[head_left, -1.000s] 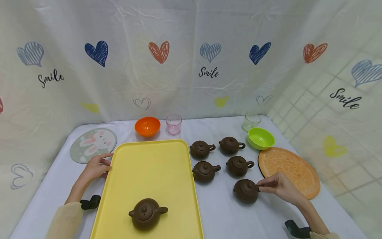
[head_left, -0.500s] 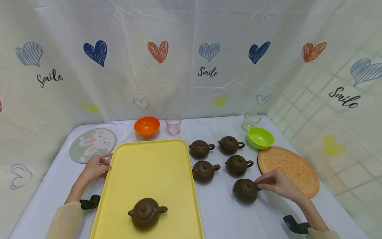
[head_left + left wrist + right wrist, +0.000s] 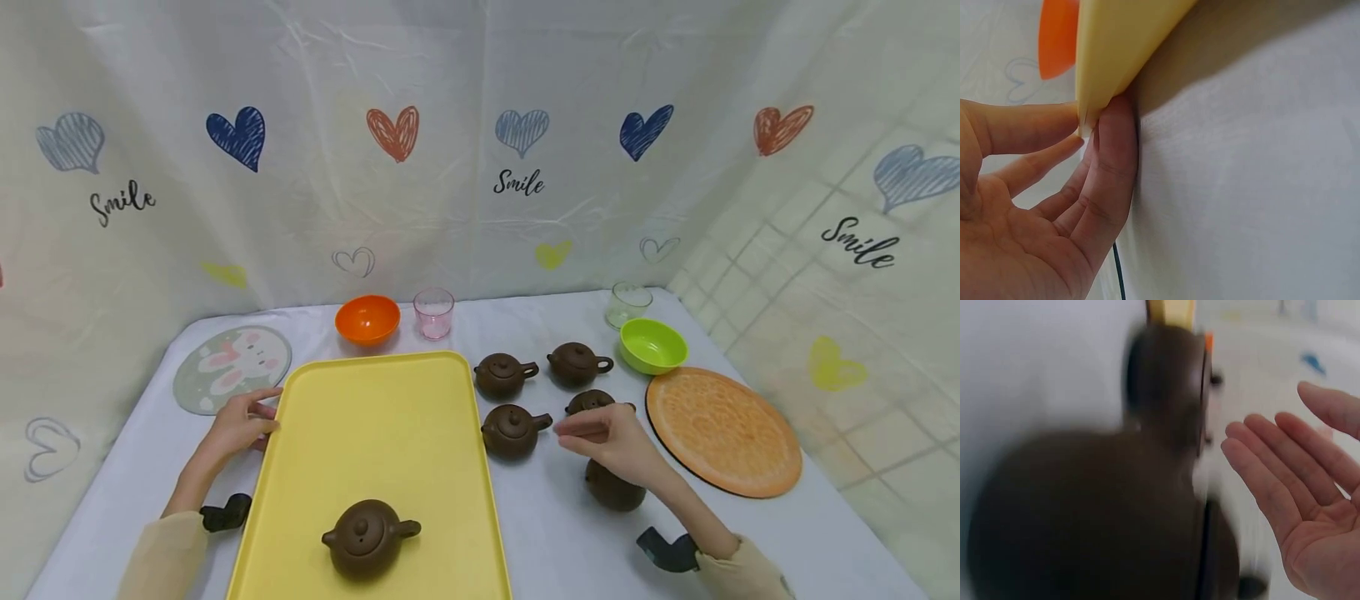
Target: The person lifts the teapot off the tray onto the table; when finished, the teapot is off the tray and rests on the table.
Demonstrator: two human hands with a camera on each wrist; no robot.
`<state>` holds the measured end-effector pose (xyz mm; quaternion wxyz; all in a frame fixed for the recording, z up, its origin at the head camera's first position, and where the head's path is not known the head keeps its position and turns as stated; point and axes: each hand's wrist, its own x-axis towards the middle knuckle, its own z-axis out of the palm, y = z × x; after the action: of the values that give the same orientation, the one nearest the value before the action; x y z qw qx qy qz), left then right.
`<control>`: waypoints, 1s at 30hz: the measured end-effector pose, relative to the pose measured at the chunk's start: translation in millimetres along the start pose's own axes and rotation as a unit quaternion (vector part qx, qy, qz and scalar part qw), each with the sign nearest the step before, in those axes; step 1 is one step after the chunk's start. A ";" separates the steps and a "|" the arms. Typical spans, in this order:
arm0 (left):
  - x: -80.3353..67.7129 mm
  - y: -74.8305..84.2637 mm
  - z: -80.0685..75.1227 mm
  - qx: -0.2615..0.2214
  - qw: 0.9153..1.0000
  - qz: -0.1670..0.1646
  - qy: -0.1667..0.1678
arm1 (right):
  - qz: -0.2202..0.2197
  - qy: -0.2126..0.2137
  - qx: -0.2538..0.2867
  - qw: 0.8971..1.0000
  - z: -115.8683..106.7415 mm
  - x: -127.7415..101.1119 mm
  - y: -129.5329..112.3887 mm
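Observation:
A yellow tray [image 3: 375, 417] lies on the white table with one brown teapot [image 3: 367, 533] near its front edge. My left hand [image 3: 240, 421] rests against the tray's left rim [image 3: 1110, 56], its fingers [image 3: 1110, 162] straight along it. Several more brown teapots stand right of the tray. My right hand [image 3: 592, 433] hovers over them with straight fingers pointing left and holds nothing. It hides part of the middle-right teapot [image 3: 592, 400] and the near teapot [image 3: 613, 490]; its fingertips are close to the middle-left teapot [image 3: 512, 429]. The right wrist view shows the bare palm [image 3: 1297, 487] beside a blurred teapot [image 3: 1085, 519].
An orange round mat [image 3: 723, 429] lies at the right, a green bowl [image 3: 652, 346] and a clear glass [image 3: 626, 304] behind it. An orange bowl [image 3: 367, 319] and a pink glass [image 3: 433, 312] stand at the back, a rabbit coaster [image 3: 231, 367] at the left. Curtains close in the table.
My right hand has let go of the near teapot's handle and moved left and up over the teapots. The left hand and the tray have not moved.

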<state>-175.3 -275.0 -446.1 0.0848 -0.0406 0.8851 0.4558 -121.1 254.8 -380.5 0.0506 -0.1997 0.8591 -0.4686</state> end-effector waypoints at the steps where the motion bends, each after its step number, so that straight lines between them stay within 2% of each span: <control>1: -0.1 0.0 0.4 0.001 1.000 0.000 0.000 | -0.015 -0.010 0.007 1.000 7.4 3.2 -3.2; 6: -0.2 -0.6 1.2 0.006 1.000 -0.002 0.000 | -0.060 -0.058 0.036 0.996 45.3 18.4 -18.3; 13: -0.6 0.0 0.6 0.010 1.000 -0.003 -0.002 | -0.061 -0.132 0.096 0.985 94.7 30.0 -45.0; 16: -1.1 1.0 -0.6 0.013 1.000 -0.004 0.000 | -0.070 -0.159 0.100 0.980 115.5 31.1 -54.3; 20: -0.7 1.7 -1.8 0.012 1.000 0.003 0.001 | -0.087 -0.177 0.095 0.976 139.0 31.7 -64.9; 24: -0.3 0.8 -0.9 0.007 1.000 0.006 -0.001 | -0.089 -0.180 0.081 0.976 155.0 32.9 -73.5; 30: -0.8 0.4 -0.1 0.009 1.000 -0.003 0.004 | -0.108 -0.179 0.024 0.978 168.2 34.4 -80.2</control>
<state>-174.5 -274.8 -445.6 0.0830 -0.0442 0.8893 0.4475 -82.8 70.7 -404.4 0.1573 -0.3710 0.7980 -0.4482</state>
